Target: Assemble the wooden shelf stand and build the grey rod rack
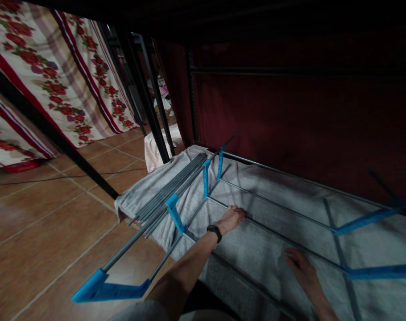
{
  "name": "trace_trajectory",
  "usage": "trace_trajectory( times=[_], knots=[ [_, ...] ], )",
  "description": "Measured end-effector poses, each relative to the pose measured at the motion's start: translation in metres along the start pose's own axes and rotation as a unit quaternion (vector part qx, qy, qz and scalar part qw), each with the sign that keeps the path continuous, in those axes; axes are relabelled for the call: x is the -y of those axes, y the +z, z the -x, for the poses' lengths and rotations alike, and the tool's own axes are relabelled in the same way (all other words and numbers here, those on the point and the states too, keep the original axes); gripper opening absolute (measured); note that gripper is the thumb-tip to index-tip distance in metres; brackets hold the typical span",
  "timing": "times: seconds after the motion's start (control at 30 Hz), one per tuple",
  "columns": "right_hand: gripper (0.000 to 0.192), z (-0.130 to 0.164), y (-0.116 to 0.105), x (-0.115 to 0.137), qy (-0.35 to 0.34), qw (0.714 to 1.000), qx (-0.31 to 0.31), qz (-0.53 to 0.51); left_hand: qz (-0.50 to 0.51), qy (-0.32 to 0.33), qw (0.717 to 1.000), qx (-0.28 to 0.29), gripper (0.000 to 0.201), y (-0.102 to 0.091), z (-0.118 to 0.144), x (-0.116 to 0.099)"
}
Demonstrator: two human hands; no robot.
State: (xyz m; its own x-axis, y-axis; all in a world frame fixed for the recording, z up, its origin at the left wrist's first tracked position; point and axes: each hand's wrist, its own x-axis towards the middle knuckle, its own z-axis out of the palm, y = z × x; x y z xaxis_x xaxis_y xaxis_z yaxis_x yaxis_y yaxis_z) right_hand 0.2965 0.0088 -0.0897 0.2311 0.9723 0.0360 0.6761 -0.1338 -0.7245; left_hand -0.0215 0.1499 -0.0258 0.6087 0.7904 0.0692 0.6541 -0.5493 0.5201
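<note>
A frame of grey metal rods and blue plastic brackets lies in front of me on a grey cloth. My left hand [233, 216], with a black band on its wrist, wraps round the middle long rod [263, 226]. Close to the right part of that rod is my right hand [302, 269], its fingers loosely bent and apart; it seems to hold nothing. Blue brackets [205, 178] join the rods at the left, and a long blue bracket [383, 271] is at the right end. A bundle of loose grey rods [176, 187] rests at the cloth's left edge.
The grey cloth [263, 187] covers a low surface under a dark metal frame [146, 93]. Behind it hangs a dark red cloth [290, 120]. At left are a tiled floor [72, 232], a dark cable [65, 177] and a floral curtain [65, 80].
</note>
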Motion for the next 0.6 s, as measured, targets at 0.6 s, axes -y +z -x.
trace_trajectory(
  times=[0.6],
  knots=[
    [0.035,0.0,0.005,0.003,-0.027,0.998,-0.008,-0.047,-0.005,-0.042,0.998,-0.039,0.037,-0.006,0.01,-0.015]
  ],
)
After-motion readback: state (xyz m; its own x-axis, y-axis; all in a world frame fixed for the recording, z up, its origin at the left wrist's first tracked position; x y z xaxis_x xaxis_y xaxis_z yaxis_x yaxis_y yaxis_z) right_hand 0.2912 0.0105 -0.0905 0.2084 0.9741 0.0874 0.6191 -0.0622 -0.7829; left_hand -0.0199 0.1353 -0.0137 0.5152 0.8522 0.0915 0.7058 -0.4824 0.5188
